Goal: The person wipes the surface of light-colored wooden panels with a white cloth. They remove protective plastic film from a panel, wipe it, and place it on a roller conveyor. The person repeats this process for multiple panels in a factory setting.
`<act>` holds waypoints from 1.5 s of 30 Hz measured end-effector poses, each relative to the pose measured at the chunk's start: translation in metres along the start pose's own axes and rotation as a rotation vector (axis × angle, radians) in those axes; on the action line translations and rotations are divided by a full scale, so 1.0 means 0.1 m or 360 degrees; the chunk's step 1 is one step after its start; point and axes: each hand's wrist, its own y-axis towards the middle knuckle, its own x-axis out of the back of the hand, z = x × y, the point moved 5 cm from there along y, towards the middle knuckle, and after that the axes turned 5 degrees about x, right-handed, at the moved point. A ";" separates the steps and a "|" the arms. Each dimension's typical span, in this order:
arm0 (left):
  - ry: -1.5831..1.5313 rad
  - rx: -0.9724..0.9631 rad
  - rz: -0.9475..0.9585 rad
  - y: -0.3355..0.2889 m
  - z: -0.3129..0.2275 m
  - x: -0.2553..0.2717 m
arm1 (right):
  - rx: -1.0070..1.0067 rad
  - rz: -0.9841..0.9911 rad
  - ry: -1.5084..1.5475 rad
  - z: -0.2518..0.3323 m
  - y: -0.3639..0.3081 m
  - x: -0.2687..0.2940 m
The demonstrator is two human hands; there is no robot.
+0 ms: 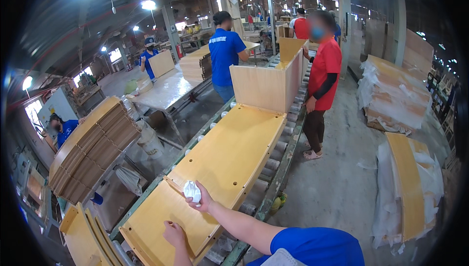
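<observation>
the right hand (pixel 204 200) is curled round a white wad (pixel 192 192), low in the middle of the frame. its bare arm (pixel 249 226), from the lower right, hides some yellow wood (pixel 222 151). the left hand (pixel 174 233), lower down, has bent fingers; i can't tell if it pinches anything. its forearm (pixel 182 256) is cut off at the bottom.

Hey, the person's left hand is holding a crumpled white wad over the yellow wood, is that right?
Not quite: it's the right hand, not the left hand, holding the crumpled white wad over the yellow wood. The head view shows it.
</observation>
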 end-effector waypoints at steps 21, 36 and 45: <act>0.0012 -0.0038 0.0002 0.00 -0.04 -0.01 | 0.0004 0.0017 -0.0103 0.00 -0.03 -0.04; 0.0045 -0.0005 0.0019 0.01 -0.01 0.00 | 0.0052 0.0031 -0.0085 -0.01 -0.05 -0.06; 0.0011 -0.0031 0.0002 0.01 -0.01 -0.03 | 0.0050 0.0024 -0.0114 0.00 -0.03 -0.04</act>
